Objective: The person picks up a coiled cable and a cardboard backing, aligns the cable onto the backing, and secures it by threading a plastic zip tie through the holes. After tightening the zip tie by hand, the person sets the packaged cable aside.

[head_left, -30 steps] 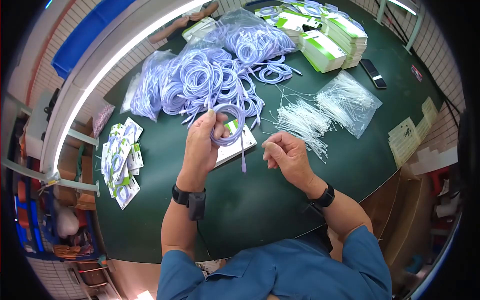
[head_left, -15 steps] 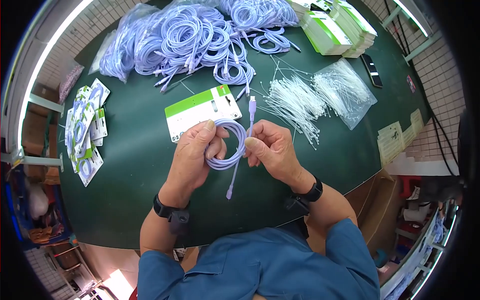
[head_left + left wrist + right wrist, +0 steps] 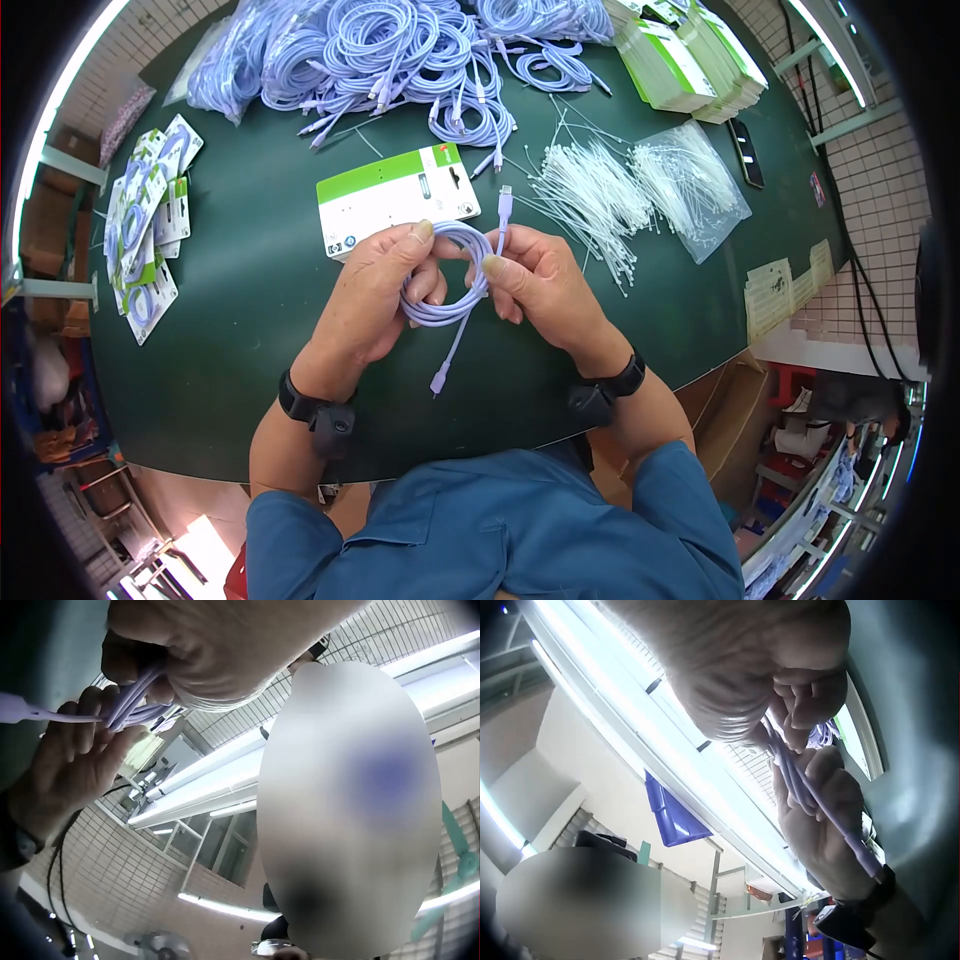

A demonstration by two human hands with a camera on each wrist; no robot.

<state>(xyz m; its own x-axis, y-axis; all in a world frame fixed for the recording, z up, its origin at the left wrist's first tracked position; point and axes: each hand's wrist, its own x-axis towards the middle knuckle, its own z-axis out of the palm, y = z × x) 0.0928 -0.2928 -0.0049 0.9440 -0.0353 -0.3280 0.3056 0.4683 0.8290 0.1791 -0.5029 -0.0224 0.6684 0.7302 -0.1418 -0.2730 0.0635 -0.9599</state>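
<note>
A coiled lavender charging cable (image 3: 440,313) is held up between both hands over the dark green table. My left hand (image 3: 375,285) grips the coil's left side, thumb on top and fingers curled through the loop. On the opposite side my right hand (image 3: 545,290) pinches the coil between thumb and fingers. One plug (image 3: 505,205) points up above the right thumb; the other plug (image 3: 439,380) dangles below the coil. Just behind the hands lies a white and green packaging card (image 3: 390,195). In the left wrist view the cable (image 3: 135,705) runs between both hands.
Many coiled cables (image 3: 390,50) are heaped at the back. White zip ties (image 3: 595,200) lie to the right, beside a clear bag (image 3: 690,185) of more. Carded cables (image 3: 145,220) pile up at the left. Card stacks (image 3: 665,65) and a phone (image 3: 745,155) are at the back right.
The right hand has come in from the right to pinch the coil, and one plug now stands upward there. The left hand has kept its grip, while the head view has shifted.
</note>
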